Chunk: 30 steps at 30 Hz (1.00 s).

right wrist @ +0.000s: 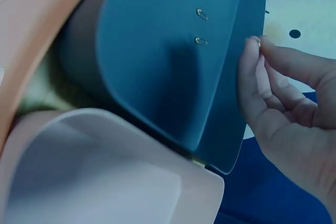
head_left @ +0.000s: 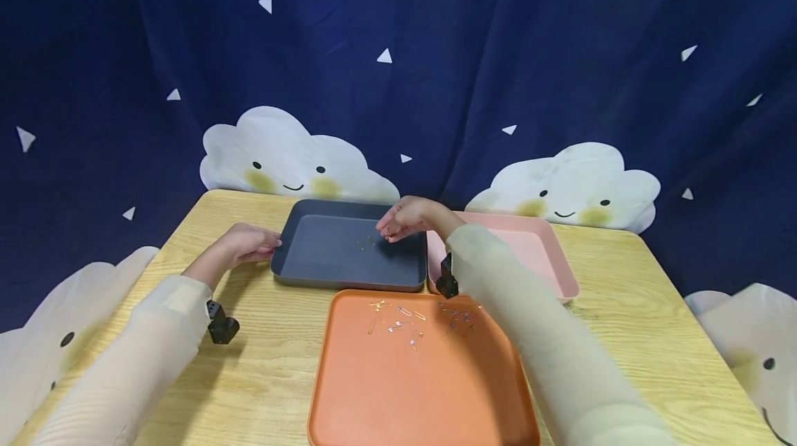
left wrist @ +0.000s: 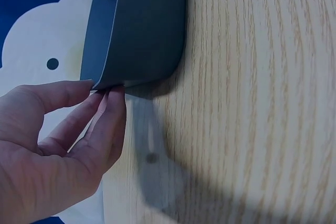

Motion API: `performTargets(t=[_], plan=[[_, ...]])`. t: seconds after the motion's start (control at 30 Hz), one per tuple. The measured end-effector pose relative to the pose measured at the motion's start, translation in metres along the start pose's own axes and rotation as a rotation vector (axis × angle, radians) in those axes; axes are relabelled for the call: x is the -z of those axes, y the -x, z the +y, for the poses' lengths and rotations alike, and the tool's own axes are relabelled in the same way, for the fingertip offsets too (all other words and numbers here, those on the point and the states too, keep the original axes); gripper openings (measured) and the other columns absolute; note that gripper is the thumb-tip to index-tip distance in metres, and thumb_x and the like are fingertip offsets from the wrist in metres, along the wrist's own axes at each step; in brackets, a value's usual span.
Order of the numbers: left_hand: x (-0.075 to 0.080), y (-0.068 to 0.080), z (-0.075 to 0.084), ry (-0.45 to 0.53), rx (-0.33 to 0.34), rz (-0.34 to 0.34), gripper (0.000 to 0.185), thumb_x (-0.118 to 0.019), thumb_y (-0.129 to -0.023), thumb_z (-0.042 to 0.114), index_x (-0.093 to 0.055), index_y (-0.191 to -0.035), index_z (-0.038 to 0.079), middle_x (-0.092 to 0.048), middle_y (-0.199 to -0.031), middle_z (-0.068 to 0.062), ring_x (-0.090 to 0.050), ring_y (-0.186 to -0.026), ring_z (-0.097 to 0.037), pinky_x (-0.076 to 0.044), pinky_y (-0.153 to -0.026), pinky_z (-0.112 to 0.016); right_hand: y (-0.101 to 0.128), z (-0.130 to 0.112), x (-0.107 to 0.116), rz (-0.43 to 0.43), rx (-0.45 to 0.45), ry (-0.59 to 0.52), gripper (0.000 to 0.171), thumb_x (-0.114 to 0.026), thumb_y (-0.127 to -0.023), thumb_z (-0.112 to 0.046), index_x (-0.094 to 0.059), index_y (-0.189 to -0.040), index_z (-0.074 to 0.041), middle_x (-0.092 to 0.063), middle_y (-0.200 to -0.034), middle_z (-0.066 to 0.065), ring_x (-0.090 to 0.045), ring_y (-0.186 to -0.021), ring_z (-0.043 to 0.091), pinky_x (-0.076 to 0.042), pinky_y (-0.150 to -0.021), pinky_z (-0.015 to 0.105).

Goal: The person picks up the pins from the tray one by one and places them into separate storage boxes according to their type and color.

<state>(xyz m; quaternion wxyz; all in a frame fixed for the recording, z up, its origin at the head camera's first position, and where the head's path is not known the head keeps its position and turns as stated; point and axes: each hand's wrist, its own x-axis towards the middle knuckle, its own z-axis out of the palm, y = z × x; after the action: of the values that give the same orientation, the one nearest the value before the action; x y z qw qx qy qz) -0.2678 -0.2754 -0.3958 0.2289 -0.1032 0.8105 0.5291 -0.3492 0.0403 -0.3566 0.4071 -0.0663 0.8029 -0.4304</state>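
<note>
Left hand (head_left: 245, 244) is seen gripping the grey tray's (head_left: 324, 259) left rim on the tabletop (head_left: 274, 363); right hand (head_left: 407, 218) hovers over it. Left wrist: rim pinched. Right wrist: small pin (right wrist: 258, 44) pinched above tray; two pins (right wrist: 201, 27) lie inside.

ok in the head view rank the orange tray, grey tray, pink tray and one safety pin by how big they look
1. orange tray, largest, though it is also nearest the camera.
2. grey tray.
3. pink tray, looks smaller, but the right sleeve hides part, so its order against the grey tray is unsure.
4. safety pin, far smallest.
</note>
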Motion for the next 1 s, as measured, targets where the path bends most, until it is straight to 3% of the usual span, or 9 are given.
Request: performTargets(t=[0.17,0.33,0.43,0.6,0.67,0.83,0.93,1.0], plan=[[0.0,0.0,0.002,0.008,-0.002,0.004,0.054,-0.052,-0.095,0.011,-0.037,-0.141,-0.011,-0.039,-0.147,-0.029,-0.06,-0.083,0.004,-0.057,-0.087,-0.018,-0.01,-0.004,0.0,0.031,-0.01,0.011,0.04,-0.056,-0.089,0.008,-0.053,-0.129,0.011,-0.061,-0.109,0.017,-0.057,-0.074,0.012,-0.058,-0.08,0.023],[0.001,0.0,0.002,0.011,0.001,0.007,0.054,-0.051,-0.095,0.01,-0.036,-0.142,-0.011,-0.038,-0.147,-0.029,-0.06,-0.082,0.004,-0.058,-0.084,-0.016,-0.014,-0.01,-0.006,0.031,-0.032,0.015,0.039,-0.055,-0.09,0.009,-0.053,-0.129,0.012,-0.061,-0.098,0.012,-0.058,-0.076,0.014,-0.057,-0.094,0.032],[0.0,0.0,0.001,0.022,0.004,0.013,0.053,-0.051,-0.095,0.01,-0.037,-0.141,-0.012,-0.039,-0.147,-0.029,-0.059,-0.08,0.005,-0.058,-0.083,-0.015,-0.016,-0.012,-0.009,0.036,-0.038,0.029,0.037,-0.055,-0.09,0.01,-0.054,-0.126,0.013,-0.062,-0.089,0.01,-0.059,-0.074,0.015,-0.058,-0.092,0.032],[-0.003,0.001,0.002,0.035,0.003,0.015,0.053,-0.052,-0.095,0.009,-0.037,-0.14,-0.013,-0.04,-0.146,-0.029,-0.06,-0.077,0.006,-0.058,-0.083,-0.017,-0.03,-0.005,-0.011,0.107,-0.039,0.121,0.025,-0.058,-0.089,0.007,-0.064,-0.113,0.007,-0.069,-0.091,0.01,-0.063,-0.077,0.015,-0.06,-0.085,0.031],[-0.003,0.001,0.002,0.033,0.003,0.016,0.052,-0.052,-0.095,0.009,-0.037,-0.14,-0.013,-0.04,-0.146,-0.029,-0.06,-0.077,0.006,-0.058,-0.084,-0.017,-0.064,0.01,-0.002,0.11,-0.031,0.15,0.018,-0.062,-0.086,0.007,-0.069,-0.103,0.004,-0.07,-0.09,0.011,-0.064,-0.077,0.017,-0.062,-0.079,0.031],[-0.003,0.0,0.002,0.023,0.001,0.02,0.052,-0.052,-0.095,0.01,-0.038,-0.14,-0.012,-0.04,-0.146,-0.029,-0.059,-0.078,0.006,-0.058,-0.085,-0.018,-0.174,0.058,0.035,0.09,-0.036,0.18,0.018,-0.069,-0.075,0.01,-0.072,-0.09,0.0,-0.073,-0.086,0.011,-0.068,-0.076,0.02,-0.063,-0.07,0.034],[-0.003,-0.001,0.001,0.024,-0.004,0.021,0.052,-0.052,-0.095,0.009,-0.038,-0.14,-0.012,-0.04,-0.146,-0.029,-0.059,-0.078,0.006,-0.058,-0.085,-0.017,-0.177,0.061,0.038,0.097,-0.037,0.212,0.018,-0.071,-0.075,0.005,-0.073,-0.091,-0.003,-0.074,-0.087,0.009,-0.068,-0.078,0.019,-0.063,-0.072,0.033],[-0.003,-0.001,0.0,0.024,-0.003,0.021,0.052,-0.052,-0.095,0.01,-0.038,-0.14,-0.012,-0.041,-0.146,-0.029,-0.06,-0.078,0.006,-0.058,-0.086,-0.018,-0.152,0.051,0.033,0.079,-0.024,0.214,0.017,-0.071,-0.078,0.0,-0.072,-0.095,-0.003,-0.073,-0.09,0.01,-0.068,-0.082,0.019,-0.062,-0.075,0.033]])
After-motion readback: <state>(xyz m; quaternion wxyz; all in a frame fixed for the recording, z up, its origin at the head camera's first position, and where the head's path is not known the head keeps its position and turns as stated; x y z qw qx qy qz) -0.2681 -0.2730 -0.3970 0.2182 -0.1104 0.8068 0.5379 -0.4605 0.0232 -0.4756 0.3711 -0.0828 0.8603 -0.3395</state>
